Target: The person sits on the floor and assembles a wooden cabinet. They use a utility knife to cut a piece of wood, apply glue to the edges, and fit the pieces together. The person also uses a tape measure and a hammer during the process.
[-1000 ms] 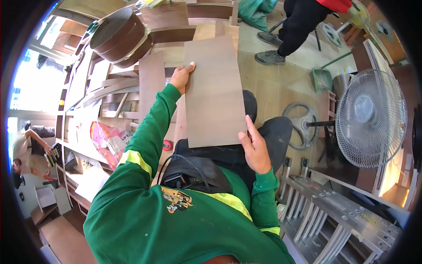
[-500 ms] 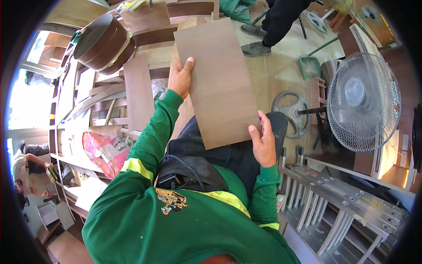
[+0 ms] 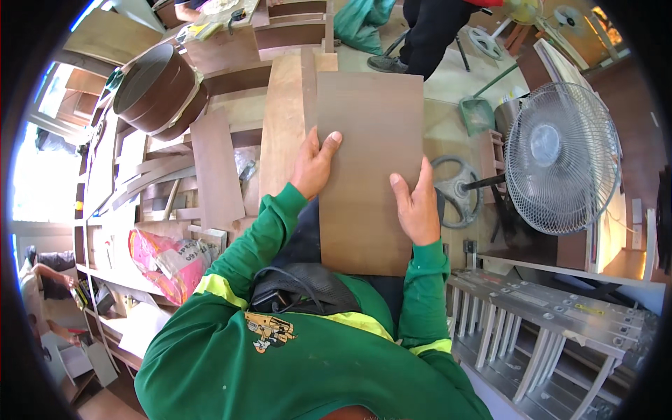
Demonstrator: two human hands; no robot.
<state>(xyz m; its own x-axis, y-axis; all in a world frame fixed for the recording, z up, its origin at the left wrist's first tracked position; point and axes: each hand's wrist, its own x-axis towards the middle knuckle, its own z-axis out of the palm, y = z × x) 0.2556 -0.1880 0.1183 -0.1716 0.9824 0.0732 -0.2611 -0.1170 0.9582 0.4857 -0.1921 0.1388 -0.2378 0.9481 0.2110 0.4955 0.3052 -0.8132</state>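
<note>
A flat, rectangular brown wooden board (image 3: 369, 175) is held out over my lap, its long sides running away from me. My left hand (image 3: 316, 162) grips its left edge, thumb on the upper face and the other fingers mostly hidden along the edge. On the right edge, lower down, my right hand (image 3: 416, 203) holds it the same way, thumb on top. The near end of the board lies above my thighs, close to a black mesh pouch (image 3: 308, 283) at my waist.
Brown panels (image 3: 217, 168) and a round brown drum-like form (image 3: 155, 91) lie to the left, near a pink sack (image 3: 164, 262). Right of me stand a fan (image 3: 560, 157) and a folded metal ladder (image 3: 539, 308). A person's legs (image 3: 434, 35) are beyond, by a green dustpan (image 3: 477, 114).
The board has turned from a slant to nearly straight and come nearer to me. My left hand has moved down and right with it; both hands keep their hold.
</note>
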